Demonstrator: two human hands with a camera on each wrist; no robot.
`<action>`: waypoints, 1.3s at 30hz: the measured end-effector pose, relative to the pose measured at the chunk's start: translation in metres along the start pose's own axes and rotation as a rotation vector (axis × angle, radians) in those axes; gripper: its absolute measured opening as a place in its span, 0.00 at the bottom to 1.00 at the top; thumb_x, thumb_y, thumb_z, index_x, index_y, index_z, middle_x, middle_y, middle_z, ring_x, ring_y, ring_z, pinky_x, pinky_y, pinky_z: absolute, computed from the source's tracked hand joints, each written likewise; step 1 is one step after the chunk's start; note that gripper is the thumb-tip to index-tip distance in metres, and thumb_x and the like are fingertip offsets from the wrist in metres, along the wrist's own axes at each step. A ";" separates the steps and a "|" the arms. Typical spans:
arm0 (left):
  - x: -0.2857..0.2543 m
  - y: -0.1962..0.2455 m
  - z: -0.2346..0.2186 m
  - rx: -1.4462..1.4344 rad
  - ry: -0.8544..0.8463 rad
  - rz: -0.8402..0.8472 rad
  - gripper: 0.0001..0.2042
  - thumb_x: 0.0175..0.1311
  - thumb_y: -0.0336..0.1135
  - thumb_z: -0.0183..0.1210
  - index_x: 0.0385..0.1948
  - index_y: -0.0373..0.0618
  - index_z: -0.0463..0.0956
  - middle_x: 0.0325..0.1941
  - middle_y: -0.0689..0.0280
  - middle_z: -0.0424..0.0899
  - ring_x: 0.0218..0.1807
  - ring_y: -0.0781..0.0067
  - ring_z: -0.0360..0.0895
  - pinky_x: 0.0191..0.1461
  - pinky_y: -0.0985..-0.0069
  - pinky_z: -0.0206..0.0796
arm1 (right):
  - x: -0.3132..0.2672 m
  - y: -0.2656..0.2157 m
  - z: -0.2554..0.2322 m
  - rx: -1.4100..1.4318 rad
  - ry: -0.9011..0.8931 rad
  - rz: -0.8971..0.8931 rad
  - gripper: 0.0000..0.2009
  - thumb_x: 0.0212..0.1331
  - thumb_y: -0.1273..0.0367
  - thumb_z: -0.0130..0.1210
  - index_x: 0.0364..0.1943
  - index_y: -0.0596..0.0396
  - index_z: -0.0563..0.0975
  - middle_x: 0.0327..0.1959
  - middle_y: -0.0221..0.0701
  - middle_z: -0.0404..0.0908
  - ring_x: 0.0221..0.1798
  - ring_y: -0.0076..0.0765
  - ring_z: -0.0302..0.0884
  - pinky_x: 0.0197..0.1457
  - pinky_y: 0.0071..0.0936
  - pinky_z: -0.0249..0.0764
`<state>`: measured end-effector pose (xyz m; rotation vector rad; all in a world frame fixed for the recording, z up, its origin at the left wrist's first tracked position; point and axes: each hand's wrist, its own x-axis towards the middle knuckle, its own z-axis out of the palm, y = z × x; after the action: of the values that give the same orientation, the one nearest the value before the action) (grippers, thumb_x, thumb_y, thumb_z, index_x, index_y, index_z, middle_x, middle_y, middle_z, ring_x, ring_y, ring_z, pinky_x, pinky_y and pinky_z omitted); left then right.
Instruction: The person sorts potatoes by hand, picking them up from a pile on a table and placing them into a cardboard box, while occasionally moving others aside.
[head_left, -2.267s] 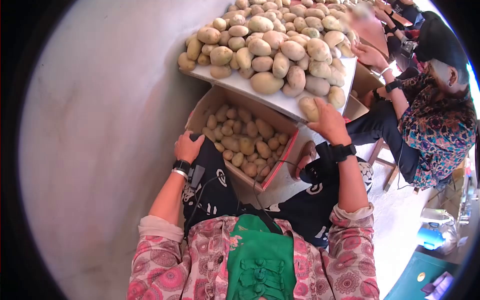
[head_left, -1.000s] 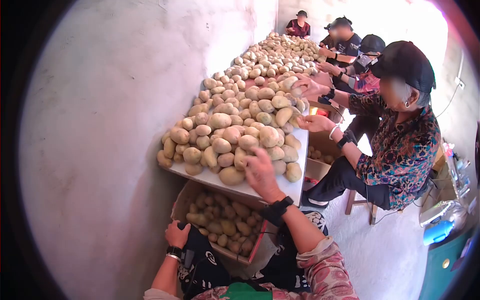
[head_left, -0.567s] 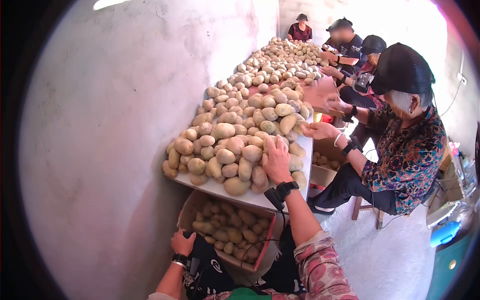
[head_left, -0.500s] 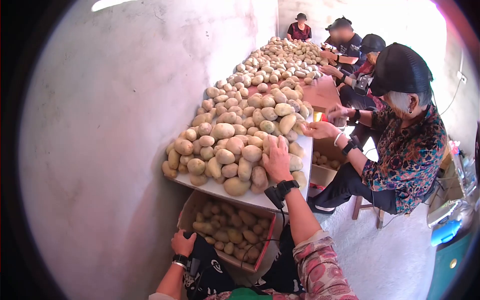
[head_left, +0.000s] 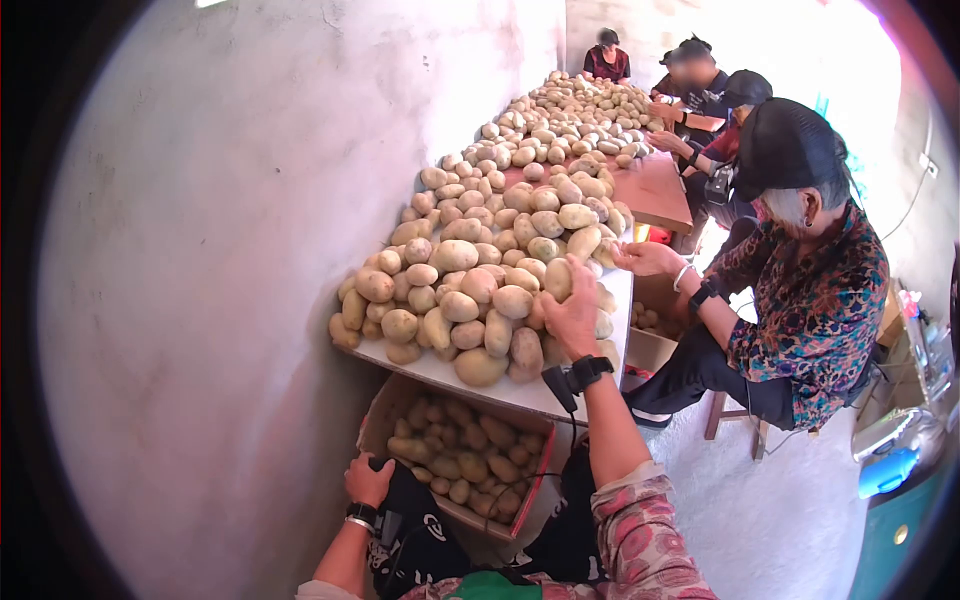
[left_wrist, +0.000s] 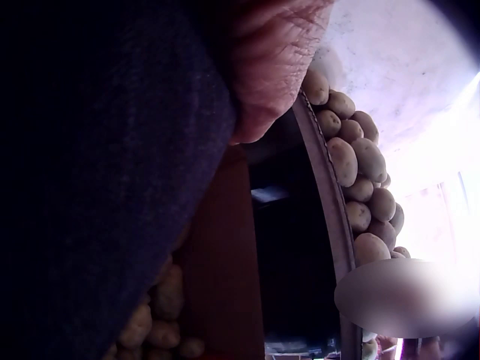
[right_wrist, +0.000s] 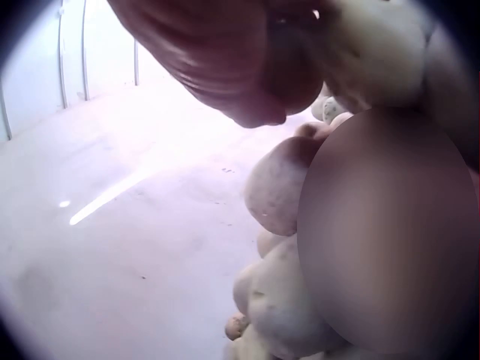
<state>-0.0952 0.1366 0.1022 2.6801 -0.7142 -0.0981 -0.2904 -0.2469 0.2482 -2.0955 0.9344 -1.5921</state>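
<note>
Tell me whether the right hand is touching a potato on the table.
Touching. In the head view the right hand curls its fingers round a potato on the heap, with no gap showing.

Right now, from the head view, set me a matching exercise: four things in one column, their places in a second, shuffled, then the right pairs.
Things:
1. right hand
2. left hand
3. cardboard box
4. person in the patterned shirt

Places:
A. under the table edge, filled with potatoes
B. seated at the table's right side
C. on the potato pile, fingers round one potato
D. on the dark cloth at the lap, beside the box

Pairs: 1-C, 2-D, 3-A, 4-B
</note>
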 end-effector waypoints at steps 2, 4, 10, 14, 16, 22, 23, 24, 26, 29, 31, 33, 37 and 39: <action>0.002 -0.003 -0.001 -0.024 0.026 0.008 0.25 0.48 0.55 0.62 0.42 0.46 0.77 0.44 0.53 0.78 0.47 0.47 0.74 0.51 0.57 0.66 | 0.004 -0.007 -0.012 0.291 -0.005 0.149 0.32 0.42 0.74 0.59 0.59 0.55 0.65 0.51 0.43 0.71 0.52 0.47 0.71 0.55 0.37 0.70; 0.004 -0.007 0.005 -0.036 0.005 0.005 0.25 0.48 0.55 0.62 0.42 0.46 0.77 0.44 0.53 0.78 0.47 0.47 0.74 0.52 0.57 0.66 | 0.004 0.006 -0.018 0.861 -0.017 0.379 0.26 0.54 0.69 0.56 0.59 0.51 0.66 0.50 0.37 0.75 0.47 0.41 0.76 0.45 0.29 0.76; 0.005 -0.012 0.011 -0.015 0.000 0.048 0.28 0.50 0.59 0.59 0.45 0.45 0.75 0.44 0.51 0.78 0.47 0.46 0.74 0.50 0.56 0.66 | -0.015 0.006 -0.054 1.907 -0.199 0.880 0.18 0.62 0.57 0.49 0.54 0.49 0.71 0.50 0.36 0.76 0.49 0.42 0.75 0.42 0.33 0.77; 0.011 -0.014 0.015 -0.011 -0.011 0.046 0.28 0.51 0.58 0.59 0.46 0.45 0.75 0.45 0.50 0.78 0.49 0.46 0.74 0.51 0.56 0.66 | -0.025 0.005 -0.065 1.802 -0.274 0.932 0.20 0.61 0.56 0.48 0.52 0.55 0.71 0.51 0.39 0.75 0.51 0.48 0.74 0.41 0.33 0.78; 0.012 -0.007 0.008 -0.004 -0.028 0.029 0.28 0.51 0.58 0.59 0.46 0.45 0.75 0.45 0.50 0.79 0.49 0.46 0.74 0.51 0.57 0.66 | -0.031 -0.001 -0.069 1.757 -0.390 0.900 0.21 0.62 0.57 0.47 0.55 0.55 0.69 0.51 0.40 0.74 0.52 0.47 0.74 0.41 0.34 0.78; 0.011 -0.003 0.004 0.002 0.001 0.058 0.27 0.51 0.57 0.59 0.45 0.45 0.76 0.45 0.51 0.79 0.49 0.47 0.74 0.52 0.58 0.66 | -0.057 -0.041 -0.079 1.306 -0.736 0.794 0.21 0.60 0.63 0.52 0.57 0.53 0.70 0.50 0.34 0.75 0.51 0.37 0.74 0.45 0.34 0.77; 0.011 -0.002 0.003 0.008 0.002 0.050 0.27 0.51 0.57 0.59 0.45 0.44 0.76 0.45 0.50 0.79 0.49 0.47 0.74 0.52 0.58 0.66 | -0.064 -0.048 -0.077 1.123 -0.875 0.658 0.21 0.58 0.65 0.54 0.56 0.52 0.71 0.50 0.32 0.75 0.51 0.34 0.75 0.47 0.34 0.76; 0.010 -0.002 0.003 0.015 0.003 0.041 0.27 0.51 0.57 0.59 0.44 0.44 0.76 0.44 0.50 0.79 0.49 0.47 0.74 0.52 0.58 0.66 | -0.072 -0.052 -0.073 1.046 -0.942 0.655 0.21 0.54 0.67 0.59 0.54 0.52 0.73 0.49 0.28 0.74 0.48 0.26 0.73 0.51 0.29 0.73; 0.007 -0.010 0.005 0.016 0.005 0.049 0.26 0.51 0.57 0.59 0.44 0.44 0.76 0.44 0.50 0.79 0.48 0.47 0.74 0.51 0.58 0.66 | -0.089 -0.061 -0.062 0.831 -1.009 0.358 0.22 0.51 0.67 0.61 0.52 0.53 0.74 0.48 0.28 0.74 0.47 0.23 0.72 0.54 0.23 0.69; 0.011 -0.003 0.005 -0.017 -0.035 0.041 0.26 0.50 0.56 0.60 0.42 0.44 0.77 0.42 0.49 0.79 0.48 0.46 0.74 0.51 0.58 0.66 | -0.117 -0.065 -0.046 0.758 -1.149 0.282 0.23 0.47 0.68 0.61 0.51 0.55 0.74 0.50 0.30 0.73 0.53 0.27 0.69 0.59 0.26 0.65; 0.008 -0.003 0.004 -0.014 -0.010 0.059 0.25 0.50 0.56 0.60 0.42 0.44 0.77 0.42 0.50 0.79 0.47 0.46 0.74 0.51 0.58 0.66 | -0.141 -0.061 -0.035 0.729 -1.198 0.248 0.21 0.47 0.67 0.60 0.49 0.55 0.75 0.54 0.36 0.72 0.56 0.34 0.69 0.61 0.28 0.65; 0.009 -0.002 0.004 0.031 0.023 0.052 0.25 0.50 0.56 0.60 0.42 0.45 0.77 0.43 0.50 0.79 0.47 0.47 0.75 0.50 0.57 0.67 | -0.154 -0.057 -0.029 0.572 -1.284 0.055 0.19 0.46 0.66 0.59 0.46 0.57 0.76 0.40 0.36 0.79 0.44 0.33 0.76 0.52 0.29 0.72; 0.006 -0.001 0.001 -0.025 -0.002 0.031 0.25 0.51 0.56 0.60 0.42 0.45 0.77 0.44 0.51 0.79 0.47 0.47 0.75 0.51 0.57 0.67 | -0.152 -0.055 -0.036 0.647 -1.198 0.286 0.15 0.50 0.70 0.56 0.42 0.61 0.76 0.29 0.32 0.79 0.33 0.25 0.76 0.39 0.25 0.73; 0.007 0.005 -0.002 0.040 -0.025 0.005 0.25 0.51 0.56 0.60 0.42 0.45 0.77 0.44 0.51 0.79 0.47 0.47 0.75 0.51 0.58 0.67 | -0.129 -0.057 -0.044 0.633 -1.021 0.333 0.11 0.53 0.74 0.53 0.41 0.62 0.76 0.28 0.32 0.79 0.31 0.22 0.74 0.37 0.23 0.72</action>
<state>-0.0909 0.1299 0.1064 2.7192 -0.7383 -0.1171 -0.3351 -0.1126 0.2059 -1.7711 0.3084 -0.4010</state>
